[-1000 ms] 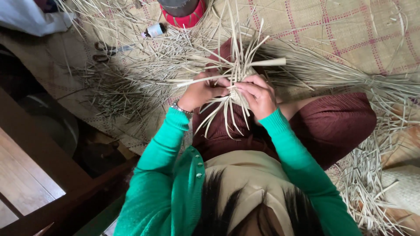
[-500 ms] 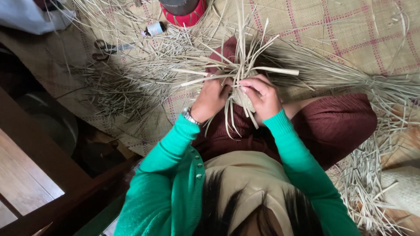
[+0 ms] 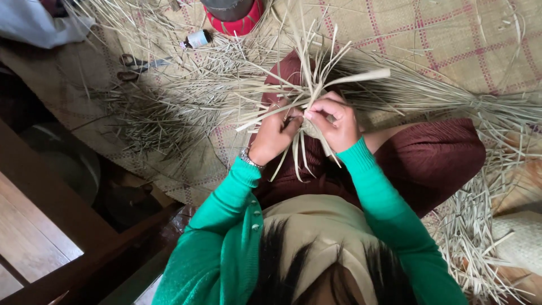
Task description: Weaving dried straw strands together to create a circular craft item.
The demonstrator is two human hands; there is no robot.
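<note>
A small woven piece of pale dried leaf strips [image 3: 309, 93], with loose ends fanning out in all directions, is held over my lap. My left hand [image 3: 275, 134], a bracelet at the wrist, grips its left side with the fingers curled round the strips. My right hand [image 3: 335, 120] pinches strips on its right side, thumb and fingers closed. Both hands touch at the middle of the piece. Green sleeves cover both arms.
A woven mat [image 3: 451, 39] with red lines lies under piles of loose strips [image 3: 169, 107]. Scissors [image 3: 135, 63] and a small bottle [image 3: 197, 39] lie at the upper left, near a red round container [image 3: 234, 14]. A long bundle of strips [image 3: 451, 99] stretches right. Wooden boards [image 3: 39, 226] are at the lower left.
Both hands have turned and lifted the woven piece slightly; the loose strip ends have shifted and one broad strip now points right.
</note>
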